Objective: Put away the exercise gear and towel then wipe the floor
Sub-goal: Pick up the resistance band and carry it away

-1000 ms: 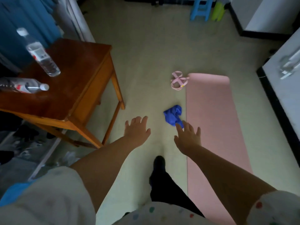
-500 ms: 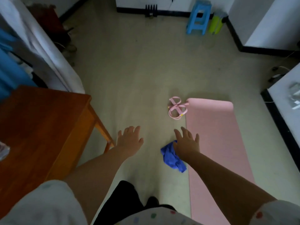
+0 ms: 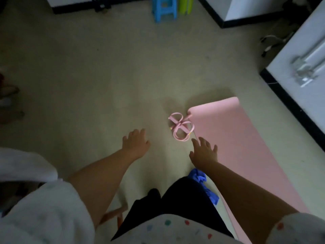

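Note:
A pink exercise mat [image 3: 237, 147] lies flat on the pale floor at the right. A pink looped resistance band [image 3: 181, 129] sits on the floor at the mat's far left corner. A crumpled blue towel [image 3: 204, 184] lies beside the mat's left edge, partly hidden under my right forearm and my dark trouser leg. My right hand [image 3: 204, 152] hovers with fingers spread just short of the band, holding nothing. My left hand [image 3: 136, 144] is stretched out over bare floor to the band's left, fingers relaxed and empty.
A blue plastic stool [image 3: 165, 9] and a green object [image 3: 184, 5] stand at the far wall. White furniture with black base [image 3: 290, 95] runs along the right. A wooden table leg [image 3: 114, 215] shows below my left arm. Dark items [image 3: 8, 103] lie at left.
I have stepped forward: the towel has slid from in front of my right hand to beneath my forearm, the band is now close to my right fingertips, and the wooden table has dropped out of view.

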`<action>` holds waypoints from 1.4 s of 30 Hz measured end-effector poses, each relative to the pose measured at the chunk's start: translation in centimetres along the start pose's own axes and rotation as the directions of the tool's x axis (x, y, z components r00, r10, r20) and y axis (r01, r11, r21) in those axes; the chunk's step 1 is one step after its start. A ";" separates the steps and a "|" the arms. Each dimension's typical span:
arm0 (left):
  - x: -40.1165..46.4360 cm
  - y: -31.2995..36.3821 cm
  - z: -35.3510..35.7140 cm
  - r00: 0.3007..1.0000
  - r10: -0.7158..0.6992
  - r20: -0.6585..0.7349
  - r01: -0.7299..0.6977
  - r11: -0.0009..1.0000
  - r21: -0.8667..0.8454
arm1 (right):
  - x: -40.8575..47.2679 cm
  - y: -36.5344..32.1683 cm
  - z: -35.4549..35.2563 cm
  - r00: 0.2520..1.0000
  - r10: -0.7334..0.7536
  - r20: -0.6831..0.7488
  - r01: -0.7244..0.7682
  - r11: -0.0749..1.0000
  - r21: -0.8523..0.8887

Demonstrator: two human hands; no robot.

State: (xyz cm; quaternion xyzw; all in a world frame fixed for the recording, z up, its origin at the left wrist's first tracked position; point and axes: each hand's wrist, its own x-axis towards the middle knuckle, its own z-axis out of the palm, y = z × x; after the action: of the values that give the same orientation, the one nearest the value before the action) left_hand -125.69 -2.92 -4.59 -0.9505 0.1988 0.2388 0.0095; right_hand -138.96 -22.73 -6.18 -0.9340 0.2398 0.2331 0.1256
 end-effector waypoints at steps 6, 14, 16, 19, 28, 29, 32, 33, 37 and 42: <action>12.3 3.1 -2.8 0.964 0.242 0.109 -0.254 0.961 0.109 | 9.8 1.7 -1.5 0.977 0.193 0.088 -0.199 0.977 0.071; 28.6 5.9 -7.1 0.920 0.323 0.220 -0.352 0.931 0.103 | 24.5 1.8 -6.2 0.938 0.275 0.210 -0.311 0.936 0.165; 31.9 5.8 -7.6 0.916 0.313 0.252 -0.339 0.938 0.070 | 26.9 1.6 -6.8 0.923 0.300 0.241 -0.347 0.919 0.185; 37.2 6.1 -6.9 0.887 0.291 0.358 -0.346 0.933 0.098 | 30.9 2.1 -6.3 0.889 0.348 0.297 -0.418 0.883 0.216; 53.0 8.3 5.7 0.703 0.342 0.624 -0.518 0.847 0.118 | 43.3 3.1 5.9 0.752 0.447 0.485 -0.639 0.675 0.369; 54.6 8.1 8.0 0.709 0.295 0.641 -0.472 0.873 0.121 | 45.0 3.1 8.0 0.746 0.430 0.509 -0.640 0.673 0.371; 59.3 7.7 15.9 0.705 0.226 0.672 -0.417 0.899 0.136 | 51.2 3.6 14.8 0.757 0.400 0.517 -0.624 0.678 0.388; 60.8 7.7 18.9 0.692 0.242 0.680 -0.449 0.882 0.143 | 53.5 4.1 17.2 0.770 0.400 0.496 -0.612 0.682 0.400; 66.6 8.1 30.0 0.692 0.260 0.673 -0.492 0.852 0.177 | 61.6 6.8 26.6 0.831 0.410 0.375 -0.545 0.736 0.402; 71.6 10.8 41.7 0.829 0.090 0.552 -0.092 0.995 -0.024 | 66.9 9.1 36.9 0.890 0.385 0.243 -0.445 0.850 0.283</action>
State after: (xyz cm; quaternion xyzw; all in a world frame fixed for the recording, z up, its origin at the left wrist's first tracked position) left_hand -90.80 -34.89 -73.43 -0.8306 0.2329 0.5027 0.0565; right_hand -105.48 -43.74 -72.17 -0.8007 0.4600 0.2931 0.2477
